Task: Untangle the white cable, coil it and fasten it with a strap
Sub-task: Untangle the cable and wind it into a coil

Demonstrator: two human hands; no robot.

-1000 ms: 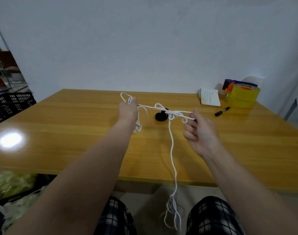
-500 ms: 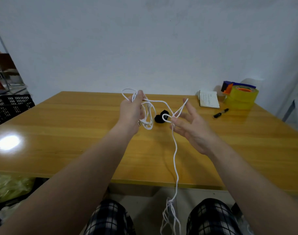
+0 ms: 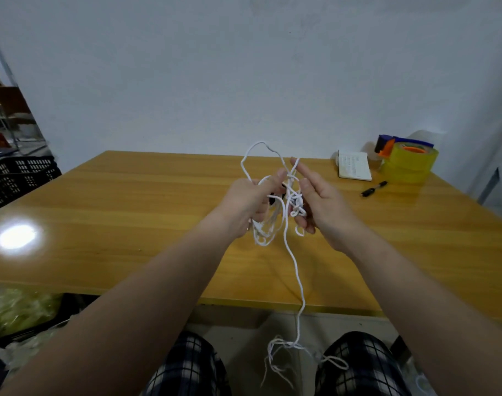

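Nearest the camera, two knees in checked trousers (image 3: 187, 367) frame a loose tangle of the white cable (image 3: 285, 241), which hangs between them below the counter's front edge. From that tangle a single strand rises past the edge and up over the yellow wooden counter (image 3: 129, 224) to the hands, which are held close together above the counter.

The left hand (image 3: 249, 204) has its fingers curled round several loops of the cable, thumb raised against the strands, and slack loops droop beneath it. The right hand (image 3: 321, 201) faces it. Its forefinger points straight up beside a strand, and its lower fingers are curled into a knotted clump of the cable. One long loop stands up above both hands.

Between the hands a small black thing (image 3: 272, 200) shows. It is mostly hidden, so it may be the strap, but I cannot tell.

Farther back on the right of the counter lies a black marker (image 3: 374, 188). Beyond it are a white notepad (image 3: 354, 165) and a stack of yellow tape rolls (image 3: 410, 167) with a blue and orange dispenser on top. Off the counter's left end stands a black crate (image 3: 18, 178), and a pale wall closes the view.
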